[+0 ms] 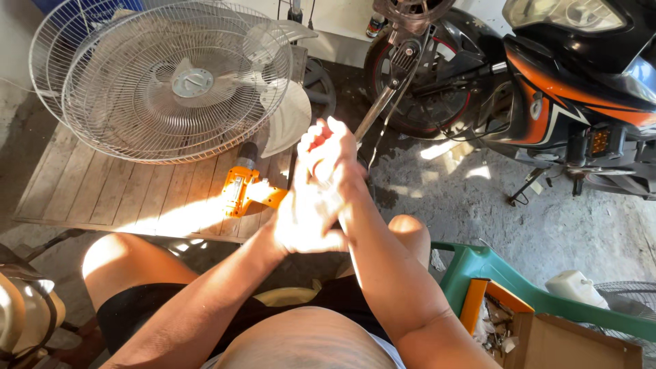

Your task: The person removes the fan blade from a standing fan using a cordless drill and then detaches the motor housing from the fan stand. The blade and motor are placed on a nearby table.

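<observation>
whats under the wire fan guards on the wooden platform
The two wire fan guards lie stacked on the wooden platform. A pale fan blade sticks out beneath their right edge. An orange drill lies beside them. The blade's hub is hidden.

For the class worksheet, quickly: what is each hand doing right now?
Left hand: wrapped over the right, grip contents hidden.
Right hand: closed on a metal rod.

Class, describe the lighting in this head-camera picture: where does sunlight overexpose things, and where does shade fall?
Head view: hard low sunlight blows out the clasped left hand and right hand; a bright patch glares on the wooden pallet beside the orange drill; the motorcycle and fan guards sit in softer shade.
</observation>
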